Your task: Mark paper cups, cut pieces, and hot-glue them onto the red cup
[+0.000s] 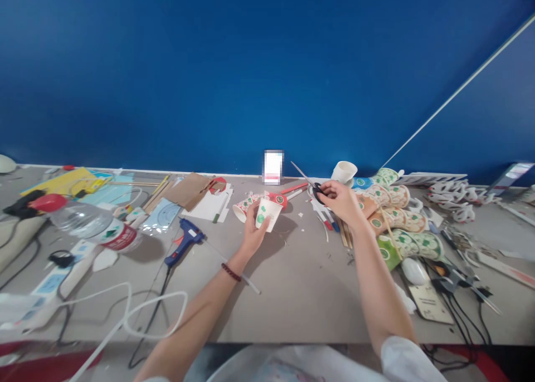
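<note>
My left hand (252, 230) is closed round a white paper cup (267, 214) printed with green clover leaves, held tilted above the middle of the table. Just behind it lies another patterned paper cup (240, 210), partly hidden by my fingers. In my right hand (340, 201) is a pair of scissors (307, 177), gripped by its black handles. The blades point up and to the left, apart from the cup. Below the scissors, pens (324, 220) lie on the table beside wooden sticks (345, 234).
A blue glue gun (184, 241) and a water bottle (94, 229) lie left, near a power strip (62, 284) and loose white cable. Stacked paper cups (401, 218) fill the right side. A lit phone screen (273, 166) stands against the blue wall.
</note>
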Tool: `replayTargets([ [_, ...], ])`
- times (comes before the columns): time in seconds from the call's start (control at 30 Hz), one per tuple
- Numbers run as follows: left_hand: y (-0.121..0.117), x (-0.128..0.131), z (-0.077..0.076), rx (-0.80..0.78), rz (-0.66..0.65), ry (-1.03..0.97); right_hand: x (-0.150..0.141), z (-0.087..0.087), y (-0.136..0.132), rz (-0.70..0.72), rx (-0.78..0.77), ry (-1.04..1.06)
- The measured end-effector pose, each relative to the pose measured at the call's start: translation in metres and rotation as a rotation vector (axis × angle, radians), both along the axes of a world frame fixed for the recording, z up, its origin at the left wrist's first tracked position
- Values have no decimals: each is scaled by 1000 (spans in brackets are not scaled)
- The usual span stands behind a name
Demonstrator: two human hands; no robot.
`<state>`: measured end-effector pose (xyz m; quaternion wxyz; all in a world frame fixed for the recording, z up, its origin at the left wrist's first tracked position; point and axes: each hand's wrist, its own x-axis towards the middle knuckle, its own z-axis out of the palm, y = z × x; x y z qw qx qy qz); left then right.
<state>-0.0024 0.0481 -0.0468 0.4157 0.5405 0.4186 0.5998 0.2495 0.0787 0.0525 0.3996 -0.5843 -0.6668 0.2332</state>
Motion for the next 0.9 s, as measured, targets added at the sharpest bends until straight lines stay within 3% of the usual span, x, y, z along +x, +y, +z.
replayTargets([
  [0.1,-4,-1,5,49,62,-9,-31,-6,-5,58,45,54],
  [0.23,-3,-1,7,72,144,6,-54,-13,-20,147,47,-109],
  [0.4,-3,-1,2,26,136,-24,-53,-14,-28,174,24,-336],
  [0.9,-2,-2,0,-70,33,-96,-45,-17,-24,233,-35,-442],
])
